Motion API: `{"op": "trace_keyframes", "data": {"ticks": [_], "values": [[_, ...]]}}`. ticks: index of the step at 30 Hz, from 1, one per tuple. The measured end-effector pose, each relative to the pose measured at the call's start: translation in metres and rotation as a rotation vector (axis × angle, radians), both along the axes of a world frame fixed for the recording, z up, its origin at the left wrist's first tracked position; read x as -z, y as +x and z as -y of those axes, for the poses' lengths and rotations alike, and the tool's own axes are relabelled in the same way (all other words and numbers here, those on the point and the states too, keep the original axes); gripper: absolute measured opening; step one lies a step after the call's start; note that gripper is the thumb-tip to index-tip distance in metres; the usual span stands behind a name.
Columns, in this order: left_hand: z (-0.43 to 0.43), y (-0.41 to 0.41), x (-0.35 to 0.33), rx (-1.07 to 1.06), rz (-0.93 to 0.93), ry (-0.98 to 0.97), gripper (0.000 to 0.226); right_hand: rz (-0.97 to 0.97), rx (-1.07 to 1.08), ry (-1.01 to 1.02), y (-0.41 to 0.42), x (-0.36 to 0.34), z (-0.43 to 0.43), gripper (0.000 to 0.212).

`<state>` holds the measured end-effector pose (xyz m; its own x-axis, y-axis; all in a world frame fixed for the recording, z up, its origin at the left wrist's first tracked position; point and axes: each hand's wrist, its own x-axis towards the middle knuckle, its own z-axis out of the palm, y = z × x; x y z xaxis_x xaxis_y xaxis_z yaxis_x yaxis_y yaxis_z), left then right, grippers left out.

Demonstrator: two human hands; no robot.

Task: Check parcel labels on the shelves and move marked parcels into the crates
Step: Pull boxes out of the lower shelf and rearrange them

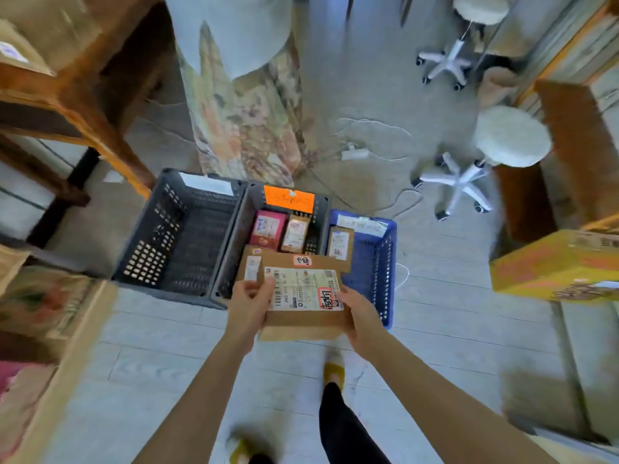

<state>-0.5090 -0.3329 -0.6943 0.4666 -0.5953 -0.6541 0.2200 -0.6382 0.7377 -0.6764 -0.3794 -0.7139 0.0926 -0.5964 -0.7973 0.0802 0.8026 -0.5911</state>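
Parcel: flat cardboard parcel (301, 324), white label (303, 289) up, held over the near rims of the middle crate (231, 249) and blue crate (378, 262).
Left hand (249, 304): fingers clamped on the parcel's left edge, thumb on the label.
Right hand (360, 316): fingers clamped on its right edge.
Room: bare floor (167, 346) by the feet; shelves (77, 105) on both sides; stool (512, 137) right of the crates.
Dark crate (150, 236): leftmost, touching the middle crate.
Middle crate: orange tag (288, 198) on far rim; pink box (267, 229), small brown box (294, 233) inside.
Blue crate: one labelled box (340, 243) by its left wall.
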Motion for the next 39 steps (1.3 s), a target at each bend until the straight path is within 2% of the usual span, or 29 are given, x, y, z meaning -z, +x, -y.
{"op": "trace_keyframes", "data": {"ticks": [7,11,15,20,27,30,34,39], "values": [[0.089,-0.080,0.070,0.254,0.041,0.118,0.030,-0.150,0.052,0.100,-0.084,0.072,0.071,0.023],[0.127,-0.109,0.139,0.412,0.081,0.150,0.035,-0.269,0.043,0.104,-0.111,0.137,0.099,0.027],[0.156,-0.127,0.247,0.578,0.198,0.242,0.034,-0.371,-0.010,0.123,-0.121,0.229,0.129,0.019],[0.183,-0.138,0.389,0.659,0.273,0.420,0.033,-0.487,-0.093,0.131,-0.120,0.364,0.157,0.014],[0.192,-0.143,0.535,0.693,0.251,0.547,0.033,-0.547,-0.204,0.223,-0.105,0.525,0.158,0.030],[0.195,-0.143,0.568,0.679,0.241,0.584,0.036,-0.518,-0.203,0.273,-0.099,0.567,0.157,0.029],[0.198,-0.140,0.582,0.621,0.196,0.611,0.035,-0.462,-0.224,0.319,-0.092,0.588,0.154,0.029],[0.190,-0.138,0.533,0.605,0.127,0.538,0.036,-0.486,-0.198,0.293,-0.088,0.527,0.158,0.023]]}}
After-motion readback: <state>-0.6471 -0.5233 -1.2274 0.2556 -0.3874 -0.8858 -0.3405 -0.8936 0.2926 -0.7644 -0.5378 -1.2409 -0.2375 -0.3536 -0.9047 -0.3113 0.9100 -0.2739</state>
